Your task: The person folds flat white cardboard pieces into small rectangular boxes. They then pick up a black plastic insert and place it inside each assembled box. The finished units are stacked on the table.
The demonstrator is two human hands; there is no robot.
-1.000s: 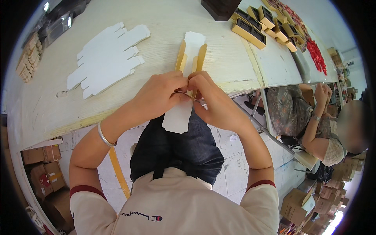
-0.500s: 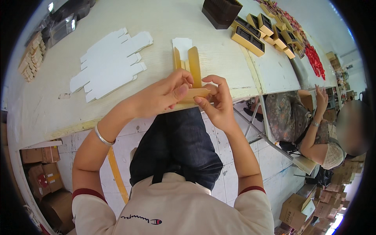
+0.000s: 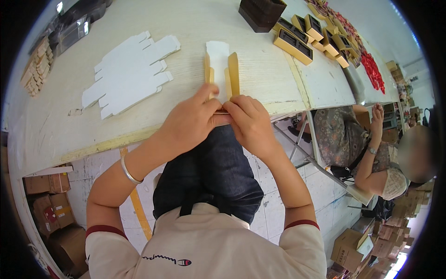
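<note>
A partly folded cardboard box point(image 3: 234, 74) lies at the table's front edge, straight ahead of me. Its gold side walls stand up, while a white flap lies flat at the far end. Both hands are closed on its near end. My left hand point(image 3: 191, 117) pinches the near left corner, with the thumb along the end flap. On the near right corner, the fingers of my right hand point(image 3: 252, 123) are bent over the flap's edge. The fingers cover most of that near end. Left of the box lies a stack of flat white box blanks point(image 3: 132, 74) with notched tabs.
Dark brown plastic trays point(image 3: 262, 16) stand stacked at the far right, beside gold boxes point(image 3: 293, 46) with dark inserts. A red heap point(image 3: 373, 73) lies beyond. Small pale pieces point(image 3: 38, 69) are piled far left. Another person's hand point(image 3: 377, 118) is raised at the right.
The near end flap has been folded, and both hands have closed in on it. My right hand has turned over from thumb-and-finger spread to fingers on top. The other person's hand has shifted slightly.
</note>
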